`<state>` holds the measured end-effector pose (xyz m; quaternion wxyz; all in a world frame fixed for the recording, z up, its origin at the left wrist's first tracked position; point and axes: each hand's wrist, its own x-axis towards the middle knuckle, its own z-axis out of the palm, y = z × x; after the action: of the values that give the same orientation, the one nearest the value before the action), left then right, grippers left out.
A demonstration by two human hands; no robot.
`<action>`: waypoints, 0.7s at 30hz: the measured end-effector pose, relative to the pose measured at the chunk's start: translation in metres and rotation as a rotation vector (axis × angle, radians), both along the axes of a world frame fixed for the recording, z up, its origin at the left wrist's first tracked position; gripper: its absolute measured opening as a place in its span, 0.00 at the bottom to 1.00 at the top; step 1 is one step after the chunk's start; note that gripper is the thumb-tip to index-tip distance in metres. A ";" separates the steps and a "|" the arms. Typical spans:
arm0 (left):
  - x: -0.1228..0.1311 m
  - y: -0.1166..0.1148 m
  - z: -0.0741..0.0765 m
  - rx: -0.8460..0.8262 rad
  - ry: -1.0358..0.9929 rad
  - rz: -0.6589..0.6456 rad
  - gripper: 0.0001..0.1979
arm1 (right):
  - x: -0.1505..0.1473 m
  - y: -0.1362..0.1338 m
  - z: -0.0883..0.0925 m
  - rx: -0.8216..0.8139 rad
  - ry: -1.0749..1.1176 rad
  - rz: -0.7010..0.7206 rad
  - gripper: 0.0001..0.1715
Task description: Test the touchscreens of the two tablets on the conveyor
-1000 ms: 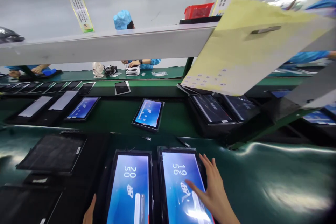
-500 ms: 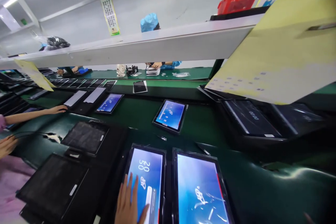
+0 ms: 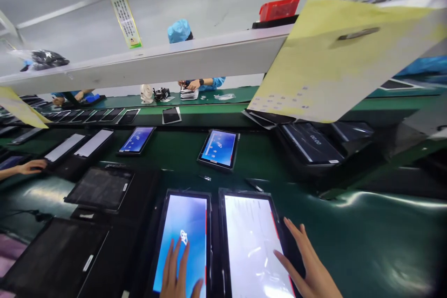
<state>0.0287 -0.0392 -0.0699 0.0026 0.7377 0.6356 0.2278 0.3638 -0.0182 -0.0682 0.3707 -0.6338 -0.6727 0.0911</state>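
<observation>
Two lit tablets lie side by side on the green mat in front of me. My left hand (image 3: 179,274) rests flat on the blue screen of the left tablet (image 3: 183,237), fingers stretched out. My right hand (image 3: 307,267) lies open on the right edge of the right tablet (image 3: 251,242), whose screen glows nearly white. Neither hand holds anything.
Dark tablets (image 3: 99,187) lie at my left. More lit tablets (image 3: 219,148) ride the green belt (image 3: 174,149) beyond. A yellow sheet (image 3: 328,65) hangs from the white shelf (image 3: 146,63) at upper right. Another person's hand (image 3: 31,166) reaches in at far left; a blue-capped worker (image 3: 179,31) sits opposite.
My right hand has come back onto the right tablet, whose screen turned from blue to near white. The left tablet's clock digits are gone. My left hand stays on its screen.
</observation>
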 end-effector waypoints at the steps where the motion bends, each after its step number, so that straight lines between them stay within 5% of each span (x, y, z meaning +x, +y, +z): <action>1: -0.010 0.002 -0.001 0.007 0.003 0.031 0.33 | -0.002 0.001 -0.002 0.002 -0.002 0.005 0.38; 8: -0.051 0.007 -0.008 0.008 -0.077 0.122 0.28 | -0.011 0.007 -0.009 -0.014 -0.055 0.021 0.38; 16: -0.056 0.005 -0.016 -0.030 -0.176 0.187 0.24 | -0.006 0.010 -0.028 -0.018 -0.084 -0.026 0.40; 21: -0.061 0.004 -0.016 -0.050 -0.188 0.213 0.24 | -0.008 0.012 -0.022 -0.046 -0.094 0.011 0.41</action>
<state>-0.0322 -0.0353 -0.0857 0.0563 0.6413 0.7125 0.2791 0.3554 -0.0061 -0.0900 0.3234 -0.6421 -0.6906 0.0787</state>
